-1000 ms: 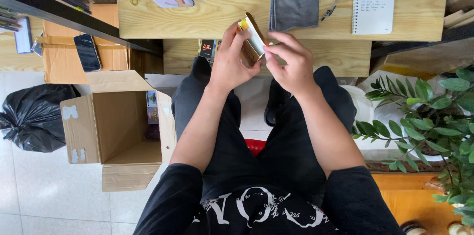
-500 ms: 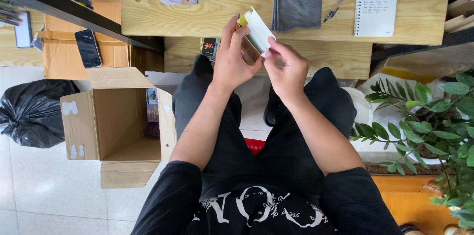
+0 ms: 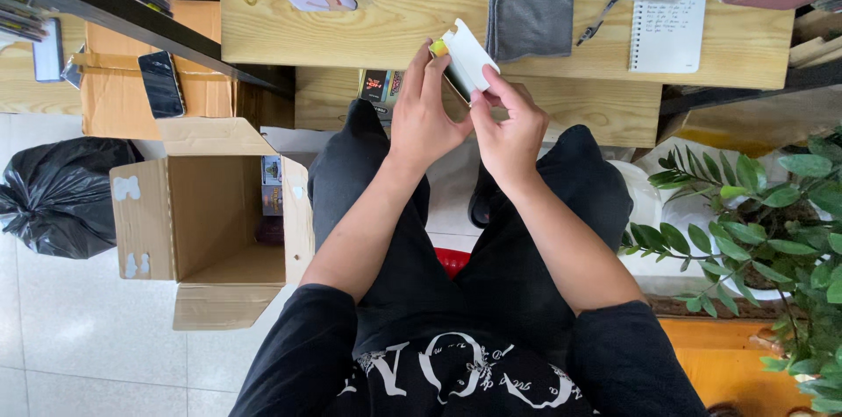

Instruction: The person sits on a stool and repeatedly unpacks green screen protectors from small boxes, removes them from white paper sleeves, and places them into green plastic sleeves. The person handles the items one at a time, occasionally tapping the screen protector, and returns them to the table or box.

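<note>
We see both sets of fingers closed around a small flat white card box with a yellow tab at its top (image 3: 465, 57): the left hand (image 3: 427, 114) grips its left edge, fingers pressed together, while the right hand (image 3: 509, 128) pinches the lower right corner. The box sits tilted between them, over the front edge of the pale wooden desk (image 3: 351, 31). Since half a second ago the box has turned a little. An open brown cardboard carton (image 3: 210, 224) lies on the floor at left.
</note>
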